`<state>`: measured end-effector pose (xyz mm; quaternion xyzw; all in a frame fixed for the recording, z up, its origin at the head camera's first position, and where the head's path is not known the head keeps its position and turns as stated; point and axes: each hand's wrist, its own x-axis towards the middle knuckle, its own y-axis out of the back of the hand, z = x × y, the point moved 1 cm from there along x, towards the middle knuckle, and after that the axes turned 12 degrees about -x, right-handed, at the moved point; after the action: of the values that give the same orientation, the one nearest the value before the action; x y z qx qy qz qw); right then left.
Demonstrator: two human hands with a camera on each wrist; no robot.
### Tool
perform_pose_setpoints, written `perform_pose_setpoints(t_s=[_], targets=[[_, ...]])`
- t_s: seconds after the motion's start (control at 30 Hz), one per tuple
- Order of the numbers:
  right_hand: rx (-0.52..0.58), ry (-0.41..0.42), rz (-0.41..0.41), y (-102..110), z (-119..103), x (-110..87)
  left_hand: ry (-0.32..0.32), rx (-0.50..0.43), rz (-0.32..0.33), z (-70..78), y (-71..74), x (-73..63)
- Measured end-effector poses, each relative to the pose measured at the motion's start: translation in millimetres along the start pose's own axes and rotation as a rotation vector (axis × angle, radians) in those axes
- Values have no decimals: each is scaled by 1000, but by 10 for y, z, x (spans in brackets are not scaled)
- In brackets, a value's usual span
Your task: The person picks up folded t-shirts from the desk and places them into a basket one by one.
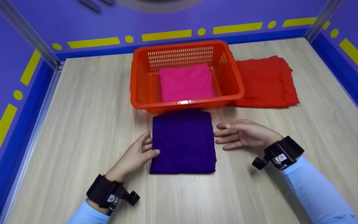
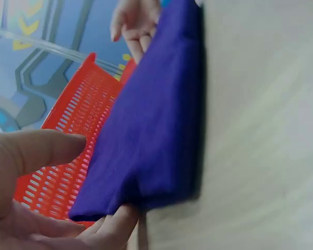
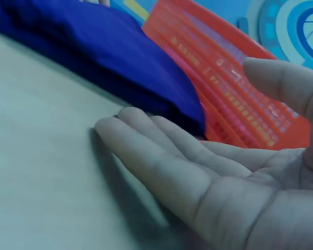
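Note:
A folded dark purple cloth (image 1: 183,143) lies flat on the table, just in front of an orange basket (image 1: 186,104). My left hand (image 1: 138,155) is at the cloth's left edge, its thumb over the top. In the left wrist view its fingertips (image 2: 120,221) are right at the cloth's lower corner, while the thumb stands apart from the fabric. My right hand (image 1: 247,135) is beside the right edge, palm turned up and fingers nearly straight. A small gap shows between its fingertips (image 3: 109,127) and the cloth in the right wrist view.
Inside the basket lies a folded pink cloth (image 1: 186,82). A folded red cloth (image 1: 267,82) rests on the table (image 1: 89,124) to the basket's right, partly hidden by its rim. Blue and purple panels (image 1: 166,20) with yellow marks border the table at the back and sides.

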<state>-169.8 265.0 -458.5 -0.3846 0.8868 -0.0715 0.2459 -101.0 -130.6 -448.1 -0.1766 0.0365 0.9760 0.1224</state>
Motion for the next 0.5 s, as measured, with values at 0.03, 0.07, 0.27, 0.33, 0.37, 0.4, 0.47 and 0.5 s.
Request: perform_pose_setpoints(t_s=[0.03,0.07,0.27,0.33,0.37,0.4,0.47,0.5], targets=[[14,-3,-8,-27,7,18,2,-29,-3,-5,-10,6],[28,-5,-14,-53,14,38,1,-61,-10,-8,-25,11],[102,36,-51,-164,51,175,7,-207,-39,-34,-111,78],[125,57,-65,-192,74,209,14,-258,-58,-36,-136,111],[131,66,-69,-209,85,225,13,-281,-69,-35,-149,128],[139,71,-66,-229,95,240,11,-301,-78,-32,-165,144],[151,69,-43,-276,116,274,21,-360,-89,-42,-202,173],[154,66,-26,-307,122,294,25,-381,-87,-47,-221,187]])
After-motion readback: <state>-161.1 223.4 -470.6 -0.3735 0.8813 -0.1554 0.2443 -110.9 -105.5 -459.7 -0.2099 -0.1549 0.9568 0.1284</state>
